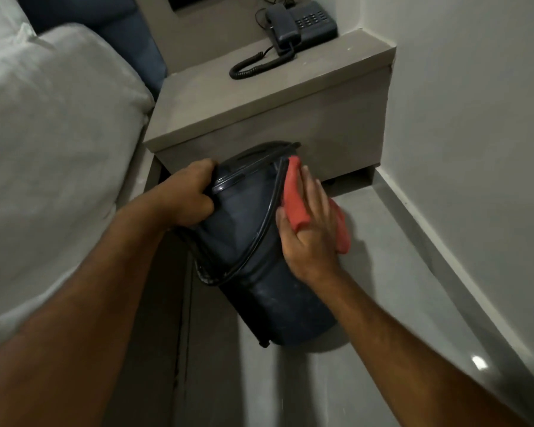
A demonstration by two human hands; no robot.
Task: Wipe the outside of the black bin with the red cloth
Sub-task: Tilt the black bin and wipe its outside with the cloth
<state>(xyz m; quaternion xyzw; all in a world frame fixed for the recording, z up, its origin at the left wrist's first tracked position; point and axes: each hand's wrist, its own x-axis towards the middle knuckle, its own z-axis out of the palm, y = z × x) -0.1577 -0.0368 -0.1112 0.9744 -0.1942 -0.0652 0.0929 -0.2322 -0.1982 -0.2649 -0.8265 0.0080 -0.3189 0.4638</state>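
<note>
On the floor [383, 241] between bed [43, 134] and wall, in front of the nightstand [259, 112], the bin [259, 272] stands tilted — its top leaning toward the nightstand. The left hand [185, 195] is clenched on the bin's rim, steadying it. The right hand [309, 223] lies flat, fingers spread, pressing the cloth [293, 198] against the bin's upper right side. One risk: the tilted bin could slip at its base if the rim grip loosens — or the loosely pinned cloth could slide free. A phone [299, 26] sits on the nightstand, well apart.
</note>
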